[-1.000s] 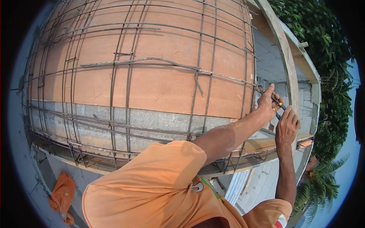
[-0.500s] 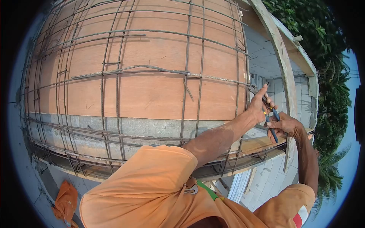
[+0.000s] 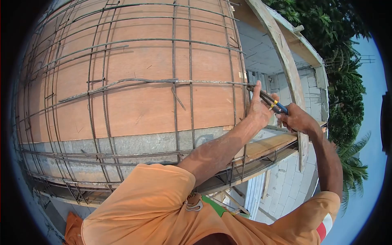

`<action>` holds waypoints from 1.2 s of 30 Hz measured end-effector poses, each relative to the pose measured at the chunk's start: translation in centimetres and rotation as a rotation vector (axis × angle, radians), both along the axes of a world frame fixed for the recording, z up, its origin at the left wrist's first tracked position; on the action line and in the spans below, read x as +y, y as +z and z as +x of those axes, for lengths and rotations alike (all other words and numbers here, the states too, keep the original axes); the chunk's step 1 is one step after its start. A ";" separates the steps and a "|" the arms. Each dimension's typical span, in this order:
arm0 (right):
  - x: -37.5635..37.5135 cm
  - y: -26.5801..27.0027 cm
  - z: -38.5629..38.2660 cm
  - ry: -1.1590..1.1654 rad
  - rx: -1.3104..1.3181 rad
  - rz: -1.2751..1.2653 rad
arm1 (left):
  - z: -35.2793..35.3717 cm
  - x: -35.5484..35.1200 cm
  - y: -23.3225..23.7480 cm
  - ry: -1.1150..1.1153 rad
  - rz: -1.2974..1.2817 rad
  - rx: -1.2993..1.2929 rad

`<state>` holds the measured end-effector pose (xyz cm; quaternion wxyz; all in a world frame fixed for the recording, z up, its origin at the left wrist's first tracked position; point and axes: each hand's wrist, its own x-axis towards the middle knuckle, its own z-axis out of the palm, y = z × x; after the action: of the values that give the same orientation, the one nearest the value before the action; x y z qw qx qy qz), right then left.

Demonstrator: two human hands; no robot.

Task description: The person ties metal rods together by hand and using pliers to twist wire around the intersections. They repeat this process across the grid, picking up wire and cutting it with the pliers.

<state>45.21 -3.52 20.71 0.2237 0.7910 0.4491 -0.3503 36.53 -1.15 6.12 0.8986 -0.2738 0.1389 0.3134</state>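
My right hand (image 3: 297, 117) is closed round the blue handles of a pair of pliers (image 3: 270, 102) with yellow bands. The jaws point up and left, at the right end of a long steel bar (image 3: 212, 82) of the rebar mesh. My left hand (image 3: 259, 108) is beside the jaws, thumb stretched up near the bar end. Its other fingers curl behind the pliers with only the tips showing, so what they grip is hidden. The pliers' handles are close together. Whether the jaws hold wire is too small to tell.
Crossing bars form a mesh over a plywood sheet (image 3: 143, 106), with a concrete strip (image 3: 134, 143) along its near side. A timber plank (image 3: 281, 49) runs past my hands on the right. Block walls (image 3: 314, 87) lie below. An orange cloth (image 3: 73, 227) is at lower left.
The pliers' handles have closed together in my right hand. The pliers now slant toward the bar end. The whole view has shifted, so the mesh appears further left.
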 end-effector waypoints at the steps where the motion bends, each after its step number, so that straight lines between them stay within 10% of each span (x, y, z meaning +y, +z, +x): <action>1: 0.8 0.7 0.8 -0.165 0.249 -0.017 | 0.2 -0.1 -0.5 0.051 0.108 -0.054; 6: 1.6 0.7 2.3 -0.482 0.526 -0.176 | 1.6 2.0 0.0 0.050 0.098 -0.133; 10: 0.1 1.1 -1.6 -0.225 0.149 -0.072 | 1.7 2.0 0.6 0.089 0.068 -0.133; 13: -4.4 -1.5 -3.8 1.073 -0.971 0.502 | 2.4 2.4 1.4 0.138 -0.053 -0.109; 16: -4.4 -3.5 -1.0 1.045 -1.068 0.491 | 2.7 2.5 1.3 0.112 -0.096 -0.094; 22: -0.1 -0.8 1.0 0.672 -0.475 0.348 | 0.9 0.4 -0.1 0.034 -0.008 -0.085; 24: 2.1 1.2 0.2 -0.146 0.150 -0.081 | 1.0 0.0 -1.5 0.047 0.115 -0.160; 30: 1.2 0.3 1.2 -0.558 0.517 -0.160 | 3.2 1.9 -3.2 0.110 0.185 -0.354; 34: -0.6 1.2 -4.1 -0.217 0.051 -0.055 | 2.1 1.9 -1.0 0.080 0.089 -0.180; 36: -4.3 -0.3 -5.5 0.922 -0.750 0.328 | 2.1 2.2 -0.1 0.059 0.070 -0.134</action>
<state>39.67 -7.83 20.38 0.3704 0.6087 0.6836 0.1581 38.58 1.02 6.04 0.9051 -0.2667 0.0595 0.3256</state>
